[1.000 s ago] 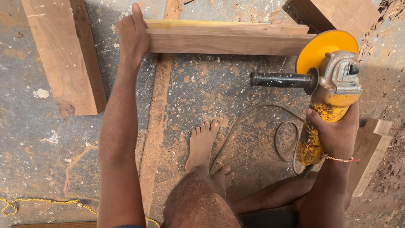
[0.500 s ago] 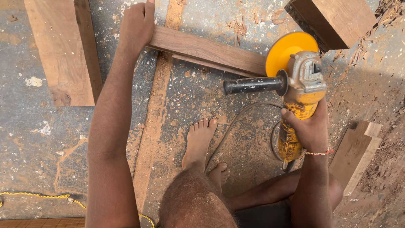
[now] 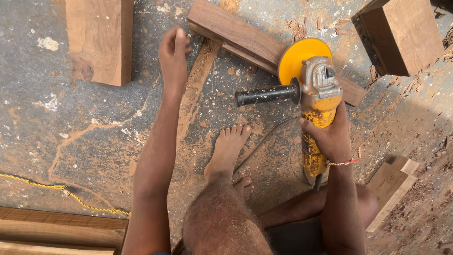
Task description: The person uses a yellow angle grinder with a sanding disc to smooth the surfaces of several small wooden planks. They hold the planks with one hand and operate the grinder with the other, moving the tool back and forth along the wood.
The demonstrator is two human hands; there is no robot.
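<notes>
A long wooden plank (image 3: 236, 33) lies slanted on the concrete floor, running from upper middle down to the right. My left hand (image 3: 173, 54) hovers just left of its near end, fingers loosely together and holding nothing. My right hand (image 3: 330, 137) grips the body of a yellow angle grinder (image 3: 317, 104). Its yellow disc guard (image 3: 295, 56) sits over the plank's middle, and its black side handle (image 3: 264, 94) points left. My bare foot (image 3: 229, 148) rests on the floor below the grinder.
A thick wooden block (image 3: 99, 38) lies at upper left, another block (image 3: 401, 33) at upper right, a notched piece (image 3: 391, 184) at lower right. Planks (image 3: 56, 231) lie at bottom left beside a yellow rope (image 3: 52, 186). Sawdust covers the floor; the grinder's cable (image 3: 264, 139) loops beside my foot.
The plank has turned from lying straight across to slanting down to the right. My left hand has come off its end. The grinder has moved left over the plank.
</notes>
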